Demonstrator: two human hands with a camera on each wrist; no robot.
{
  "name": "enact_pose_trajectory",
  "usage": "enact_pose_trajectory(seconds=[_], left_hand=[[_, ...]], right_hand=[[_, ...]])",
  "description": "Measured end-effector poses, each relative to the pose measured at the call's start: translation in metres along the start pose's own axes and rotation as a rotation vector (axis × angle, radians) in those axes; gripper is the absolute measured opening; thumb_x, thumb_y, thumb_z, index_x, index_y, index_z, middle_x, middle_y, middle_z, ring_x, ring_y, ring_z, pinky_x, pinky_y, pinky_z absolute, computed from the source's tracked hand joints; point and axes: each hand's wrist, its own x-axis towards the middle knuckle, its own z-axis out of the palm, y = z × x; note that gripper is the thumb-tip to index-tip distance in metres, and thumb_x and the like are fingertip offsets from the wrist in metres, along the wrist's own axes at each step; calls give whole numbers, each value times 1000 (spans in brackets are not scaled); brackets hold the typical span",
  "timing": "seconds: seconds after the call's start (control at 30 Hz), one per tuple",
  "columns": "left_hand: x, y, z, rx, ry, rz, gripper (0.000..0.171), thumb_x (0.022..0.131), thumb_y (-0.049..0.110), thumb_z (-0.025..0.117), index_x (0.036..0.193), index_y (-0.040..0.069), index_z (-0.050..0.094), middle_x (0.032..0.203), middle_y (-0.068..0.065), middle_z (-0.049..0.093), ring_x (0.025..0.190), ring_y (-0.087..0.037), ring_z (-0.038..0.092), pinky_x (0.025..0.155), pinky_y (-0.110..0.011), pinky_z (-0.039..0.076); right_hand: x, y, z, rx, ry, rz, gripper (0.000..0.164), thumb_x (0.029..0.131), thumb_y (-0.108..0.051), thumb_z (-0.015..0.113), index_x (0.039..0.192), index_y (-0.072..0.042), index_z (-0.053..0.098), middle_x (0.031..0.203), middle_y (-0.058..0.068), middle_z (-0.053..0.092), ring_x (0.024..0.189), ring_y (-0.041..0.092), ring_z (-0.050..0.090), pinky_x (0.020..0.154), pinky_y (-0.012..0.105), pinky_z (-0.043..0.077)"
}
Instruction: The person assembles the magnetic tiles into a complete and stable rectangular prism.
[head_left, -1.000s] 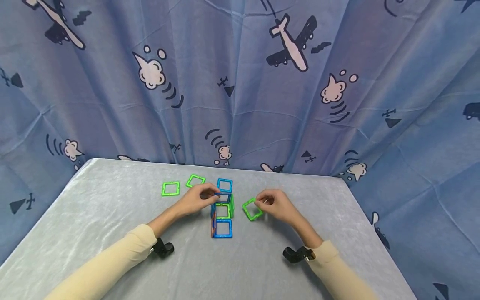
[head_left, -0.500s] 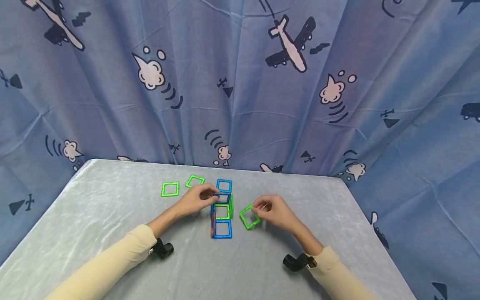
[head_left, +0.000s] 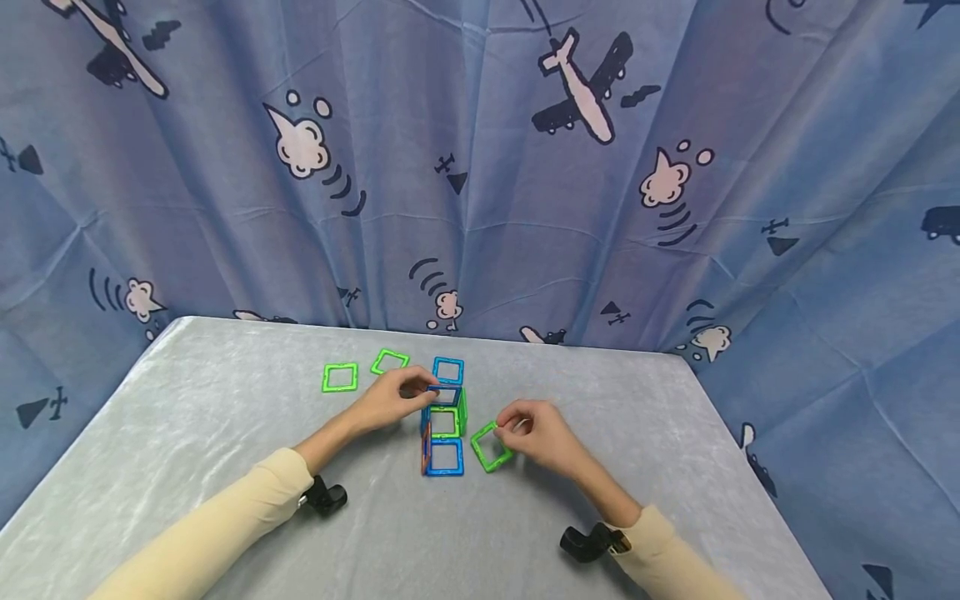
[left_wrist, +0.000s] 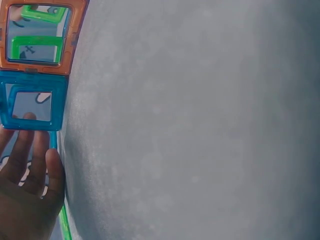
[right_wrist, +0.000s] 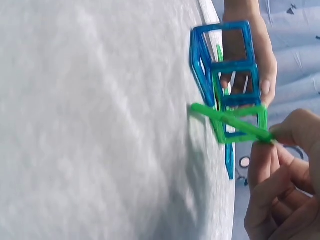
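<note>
Fingers [right_wrist: 287, 167] of the right hand [head_left: 543, 433] are closed in a pinch on one corner of a green square frame [right_wrist: 230, 120], thumb opposite the fingertips. It sits tilted above the worktop [head_left: 465, 542], just right of a small structure of coloured frames, apart from it in the head view.

The piece looks like thin, hard, translucent plastic: probably light and stiff, unlikely to bend or break under a gentle squeeze. Its glossy rim could slip or twist when held at one corner alone; taking hold midway along an outer edge would likely steady it and leave the opposite edge free. Its edges may be magnetic, so it might tug when near another frame.

At the structure's far end, the left hand [head_left: 386, 400] has thumb and fingers curled about the left side of a raised blue frame [head_left: 458, 397]. An orange frame [head_left: 427, 454] stands upright beside a flat blue square [head_left: 446, 472]. Two loose green squares [head_left: 341, 390] lie farther left, and a patterned curtain [head_left: 487, 208] hangs behind.
</note>
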Motion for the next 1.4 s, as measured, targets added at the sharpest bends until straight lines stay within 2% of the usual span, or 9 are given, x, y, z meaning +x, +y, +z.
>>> enact_pose_trajectory(seconds=[0.13, 0.33, 0.57, 0.87, 1.1, 1.3, 1.4], left_hand=[[1, -8, 0, 11, 7, -1, 22, 99, 7, 66, 118, -5, 68, 111, -16, 69, 103, -33, 66, 93, -51, 52], [0, -8, -1, 18, 3, 7, 23, 100, 14, 67, 117, 0, 70, 110, -9, 70, 101, -25, 66, 91, -43, 53], [-1, -10, 0, 39, 14, 15, 21, 99, 14, 67, 116, 4, 70, 108, -3, 70, 99, -20, 67, 89, -37, 54], [0, -11, 0, 33, 11, 3, 20, 98, 11, 68, 116, 3, 71, 108, -6, 71, 100, -21, 67, 90, -39, 54], [-1, -10, 0, 40, 8, -5, 21, 99, 14, 68, 117, 4, 71, 109, -3, 70, 101, -19, 67, 91, -37, 53], [-1, -8, 0, 33, 11, 7, 21, 100, 14, 67, 117, 2, 70, 110, -5, 70, 101, -23, 67, 92, -40, 53], [-1, -8, 0, 23, 11, 9, 22, 100, 14, 66, 117, 1, 70, 110, -7, 70, 102, -25, 67, 92, -41, 53]], right_hand=[[-1, -7, 5, -23, 11, 6, 4, 87, -1, 74, 90, -4, 73, 79, -2, 65, 67, 14, 59, 59, 24, 49], [0, -12, 10, -45, 25, 28, 4, 86, -1, 73, 89, -3, 72, 78, -2, 65, 66, 13, 58, 56, 25, 49], [3, -16, 14, -54, 46, 41, 5, 85, -1, 74, 87, -5, 72, 75, -4, 64, 62, 12, 57, 52, 24, 46], [3, -19, 17, -38, 48, 63, 5, 84, -1, 75, 87, -4, 73, 74, -2, 65, 60, 13, 56, 50, 24, 45], [4, -19, 21, -39, 42, 82, 4, 85, -1, 75, 88, -4, 73, 75, -2, 65, 62, 14, 57, 51, 24, 46], [4, -20, 24, 9, 36, 88, 3, 88, -3, 75, 90, -2, 73, 76, -1, 67, 61, 14, 61, 51, 25, 49], [5, -21, 25, 39, 35, 97, 4, 90, -5, 75, 91, -2, 73, 77, 0, 68, 59, 19, 64, 47, 26, 50]])
